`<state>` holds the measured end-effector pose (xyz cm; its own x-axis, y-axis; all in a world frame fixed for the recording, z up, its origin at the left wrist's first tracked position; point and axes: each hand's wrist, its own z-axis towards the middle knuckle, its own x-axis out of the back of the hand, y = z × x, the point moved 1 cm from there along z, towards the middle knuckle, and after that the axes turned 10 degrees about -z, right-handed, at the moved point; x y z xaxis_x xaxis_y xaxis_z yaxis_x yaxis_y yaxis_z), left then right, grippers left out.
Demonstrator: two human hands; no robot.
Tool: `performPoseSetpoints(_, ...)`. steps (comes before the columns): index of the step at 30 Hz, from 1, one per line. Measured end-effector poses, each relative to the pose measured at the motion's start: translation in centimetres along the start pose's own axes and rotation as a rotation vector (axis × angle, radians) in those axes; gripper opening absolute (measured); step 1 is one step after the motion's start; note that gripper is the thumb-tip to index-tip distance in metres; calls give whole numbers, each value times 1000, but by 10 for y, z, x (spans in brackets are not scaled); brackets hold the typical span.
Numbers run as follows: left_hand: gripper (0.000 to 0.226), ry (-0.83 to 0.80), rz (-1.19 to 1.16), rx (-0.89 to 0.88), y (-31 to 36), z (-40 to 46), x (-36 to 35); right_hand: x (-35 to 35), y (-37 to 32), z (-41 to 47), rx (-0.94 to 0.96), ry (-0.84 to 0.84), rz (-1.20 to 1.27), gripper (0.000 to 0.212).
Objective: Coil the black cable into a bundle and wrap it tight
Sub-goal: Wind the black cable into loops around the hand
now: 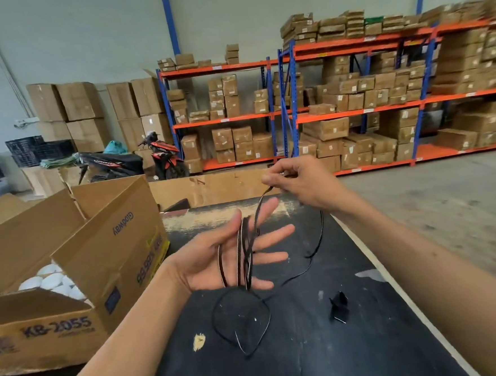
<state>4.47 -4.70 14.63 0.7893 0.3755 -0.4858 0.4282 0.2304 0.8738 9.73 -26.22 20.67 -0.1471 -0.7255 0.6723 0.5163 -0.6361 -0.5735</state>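
Lying flat and open with fingers spread, the left hand [234,256] only carries several loops of the black cable [247,252] across its palm; nothing clamps them, so they could slide off. At one o'clock from it the right hand [299,184] pinches the cable's run; a hard pull might drag the turns loose. The cable is thin, flat and glossy; its slack droops at six o'clock onto the black table [310,345], where it may snag.
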Motion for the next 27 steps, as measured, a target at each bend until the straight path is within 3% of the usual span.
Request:
performPoseSetpoints(3,55,-106,-86,-213,23,1,-15,-42,19,-23,-72,-103,134,24)
performPoseSetpoints(5,54,-64,-92,-392,44,-2,-13,-68,23,-46,-121,-152,189,38)
performPoseSetpoints(8,53,214,-63,-587,70,-13,5,-92,21,-75,-148,-255,218,45)
performPoseSetpoints(12,47,546,-56,-635,71,-36,47,-87,11,-88,-118,-356,179,36)
performPoseSetpoints(16,45,663,-10,-537,44,-46,81,-54,-7,-68,-93,-338,91,23)
performPoseSetpoints(20,56,709,172,-211,13,-33,85,-14,-25,-29,32,-176,-231,8)
performPoseSetpoints(24,50,395,108,139,-14,-14,50,10,-28,2,73,-34,-256,11)
performPoseSetpoints(27,58,207,25,102,-13,-11,29,6,-14,12,-14,-30,-77,16)
